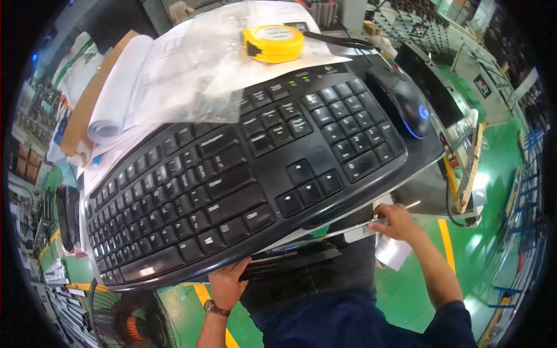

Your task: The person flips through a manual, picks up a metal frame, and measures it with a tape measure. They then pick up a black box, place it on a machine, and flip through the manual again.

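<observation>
My right hand (395, 223) is closed on a thin, light-coloured strip just below the keyboard's front edge, with white paper (393, 250) hanging under it. Below the same edge, farther left, my left hand (228, 282) reaches up to a dark flat item (290, 262); its fingertips are partly hidden, so its grip is unclear. The large black keyboard (232, 191) fills the middle of the view. A yellow tape measure (274, 43) lies on papers behind it. To the keyboard's right sits a black mouse (403, 101) with a blue light.
Rolled paper (119, 87) and clear plastic lie at the back left. A fan (130, 319) stands at the lower left. A dark monitor (429, 81) and a wooden frame (471, 168) are at the right. The floor is green with yellow lines.
</observation>
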Available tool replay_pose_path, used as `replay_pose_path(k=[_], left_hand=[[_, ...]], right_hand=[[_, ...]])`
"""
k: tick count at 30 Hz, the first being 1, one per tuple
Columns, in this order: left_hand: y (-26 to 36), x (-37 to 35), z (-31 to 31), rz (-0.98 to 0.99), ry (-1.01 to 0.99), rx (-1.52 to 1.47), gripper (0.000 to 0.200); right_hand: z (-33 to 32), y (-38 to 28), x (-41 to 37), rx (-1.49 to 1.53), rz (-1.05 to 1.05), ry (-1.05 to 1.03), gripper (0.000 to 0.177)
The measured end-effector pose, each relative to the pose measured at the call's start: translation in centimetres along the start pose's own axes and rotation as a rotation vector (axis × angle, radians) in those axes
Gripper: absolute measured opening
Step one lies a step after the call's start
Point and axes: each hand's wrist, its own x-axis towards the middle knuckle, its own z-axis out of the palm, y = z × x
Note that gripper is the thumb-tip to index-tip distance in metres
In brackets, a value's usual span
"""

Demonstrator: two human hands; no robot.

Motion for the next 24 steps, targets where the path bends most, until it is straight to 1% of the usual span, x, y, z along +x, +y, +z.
replay_pose_path(k=[2, 3, 6, 7, 11, 14, 15, 16, 18, 20, 21, 23, 24], left_hand=[[0.0, 0.2, 0.2, -0.008, -0.009, -0.004, 0.061], [0.1, 0.3, 0.1, -0.016, -0.017, -0.008, 0.06], [0.1, 0.5, 0.3, -0.047, -0.044, -0.011, 0.059], [0.0, 0.6, 0.4, -0.057, -0.053, -0.008, 0.059], [0.1, 1.3, 0.4, -0.048, -0.041, -0.006, 0.059], [-0.1, 1.5, 0.2, -0.046, -0.056, 0.02, 0.056], [-0.2, 1.5, 0.3, -0.045, -0.056, 0.018, 0.054], [-0.2, 1.6, 0.4, -0.042, -0.059, 0.014, 0.052], [-0.7, 1.6, 0.6, -0.059, -0.089, 0.006, 0.051], [-1.1, 1.8, 1.0, -0.086, -0.129, 0.027, 0.051], [-0.6, 2.2, 0.7, -0.058, -0.088, 0.025, 0.049], [-0.2, 2.6, 0.4, -0.104, -0.156, 0.065, 0.047], [-0.2, 2.6, 0.3, -0.131, -0.19, 0.088, 0.046]], right_hand=[[0.1, 1.3, 0.4, -0.101, -0.012, -0.066, 0.065], [0.2, 1.4, 0.6, -0.14, -0.01, -0.035, 0.071], [-0.3, 1.0, 0.5, -0.188, 0.076, -0.089, 0.064], [-0.3, 1.2, 0.4, -0.156, 0.033, -0.048, 0.066], [0.5, 1.6, -0.3, -0.108, 0.096, -0.049, 0.067], [1.7, 2.1, -1.3, 0.067, 0.24, -0.048, 0.066], [2.2, 2.3, -1.8, 0.169, 0.295, -0.008, 0.066], [2.4, 2.3, -2.6, 0.252, 0.396, 0.037, 0.071], [3.5, 4.1, -4.1, 0.48, 0.501, 0.025, 0.071], [8.1, 7.4, -6.3, 0.663, 0.565, 0.217, 0.073], [8.7, 7.6, -7.5, 0.724, 0.638, 0.237, 0.074], [11.1, 8.3, -9.9, 0.855, 0.768, 0.309, 0.075], [13.5, 9.3, -11.3, 0.924, 0.826, 0.361, 0.076]])
